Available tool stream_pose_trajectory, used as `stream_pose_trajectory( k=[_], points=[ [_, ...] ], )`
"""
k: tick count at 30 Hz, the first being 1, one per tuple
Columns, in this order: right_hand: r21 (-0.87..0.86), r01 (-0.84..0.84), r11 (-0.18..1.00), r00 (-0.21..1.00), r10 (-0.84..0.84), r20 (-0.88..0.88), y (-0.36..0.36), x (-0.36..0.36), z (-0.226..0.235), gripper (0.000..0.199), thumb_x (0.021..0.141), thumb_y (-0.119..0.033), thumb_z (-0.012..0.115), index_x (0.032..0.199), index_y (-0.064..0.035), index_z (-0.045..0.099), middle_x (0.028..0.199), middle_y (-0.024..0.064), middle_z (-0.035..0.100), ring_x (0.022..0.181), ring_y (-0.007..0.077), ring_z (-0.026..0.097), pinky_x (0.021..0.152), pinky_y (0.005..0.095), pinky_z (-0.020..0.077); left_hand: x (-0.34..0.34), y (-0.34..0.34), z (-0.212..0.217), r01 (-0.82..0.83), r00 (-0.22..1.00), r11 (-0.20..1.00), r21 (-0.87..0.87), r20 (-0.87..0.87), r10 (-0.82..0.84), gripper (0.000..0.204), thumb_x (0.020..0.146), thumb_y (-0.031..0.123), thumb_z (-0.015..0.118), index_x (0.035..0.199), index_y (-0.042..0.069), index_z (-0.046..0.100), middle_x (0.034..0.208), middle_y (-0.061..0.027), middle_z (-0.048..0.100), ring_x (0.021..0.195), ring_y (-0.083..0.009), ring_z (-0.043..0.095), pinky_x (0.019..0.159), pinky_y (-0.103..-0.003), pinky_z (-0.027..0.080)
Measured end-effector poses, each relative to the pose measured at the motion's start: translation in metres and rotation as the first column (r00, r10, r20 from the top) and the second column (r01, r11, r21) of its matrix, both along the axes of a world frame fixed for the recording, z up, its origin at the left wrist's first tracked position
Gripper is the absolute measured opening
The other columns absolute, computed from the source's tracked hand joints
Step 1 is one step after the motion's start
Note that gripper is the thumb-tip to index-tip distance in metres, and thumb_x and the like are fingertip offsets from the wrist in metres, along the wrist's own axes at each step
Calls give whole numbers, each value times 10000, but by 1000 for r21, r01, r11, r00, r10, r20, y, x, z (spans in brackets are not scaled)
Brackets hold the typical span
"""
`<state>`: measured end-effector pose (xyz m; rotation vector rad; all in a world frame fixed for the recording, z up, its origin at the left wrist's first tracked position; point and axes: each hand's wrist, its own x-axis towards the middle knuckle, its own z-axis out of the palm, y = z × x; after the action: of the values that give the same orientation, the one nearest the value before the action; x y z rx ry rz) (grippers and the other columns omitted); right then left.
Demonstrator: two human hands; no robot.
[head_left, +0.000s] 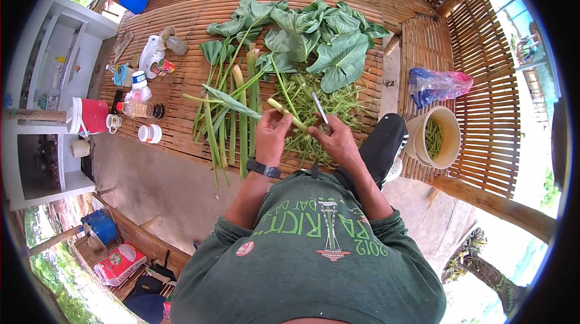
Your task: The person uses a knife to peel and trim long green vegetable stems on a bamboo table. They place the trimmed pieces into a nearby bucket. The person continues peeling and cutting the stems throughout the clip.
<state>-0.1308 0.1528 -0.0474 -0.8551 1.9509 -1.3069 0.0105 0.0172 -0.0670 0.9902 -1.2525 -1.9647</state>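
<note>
My left hand (273, 135), with a dark watch on the wrist, pinches a thick pale-green leaf stalk (296, 121) that slants across in front of me. My right hand (338, 141) grips a knife (319, 106), its narrow blade pointing away from me. The right fingertips meet the stalk's near end. Beneath and beyond lies a heap of thin green peelings (317, 97). Long uncut stalks (243, 125) lie side by side left of my left hand. Large broad green leaves (341, 61), like taro, are spread beyond the heap.
The bamboo-slat platform (187, 28) carries a bottle of brown liquid (139, 109), a white jar (150, 134) and cans (163, 67) at left. A red-and-white cooler (90, 115) stands farther left. At right are a bucket with cut green pieces (417, 143) and a plastic bag (438, 86).
</note>
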Motion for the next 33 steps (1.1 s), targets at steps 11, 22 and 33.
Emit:
stream_pose_trajectory(
  k=[11,22,33],
  points=[
    [73,223,972,794,-224,564,4,3,-40,361,974,-257,766,1207,4,680,743,-38,584,580,46,469,511,245,372,-9,36,-24,355,916,935,16,192,-352,294,1000,124,729,1244,-15,642,999,-62,745,888,-135,722,791,-275,593],
    [166,264,950,683,-306,663,23,-20,-60,175,1011,-219,697,1048,-54,651,644,-66,468,483,46,387,440,258,318,6,5,-38,495,829,869,16,291,-478,137,980,51,713,1085,-36,727,917,-91,775,817,-150,747,769,-285,598],
    [-131,729,672,503,-396,769,81,-88,-30,164,1034,-221,700,1004,-96,599,701,-56,461,495,42,371,418,234,311,47,-27,-90,828,445,497,-261,845,-298,545,883,243,765,1381,68,629,1365,-232,639,1210,-403,631,1045,-466,507]
  ],
)
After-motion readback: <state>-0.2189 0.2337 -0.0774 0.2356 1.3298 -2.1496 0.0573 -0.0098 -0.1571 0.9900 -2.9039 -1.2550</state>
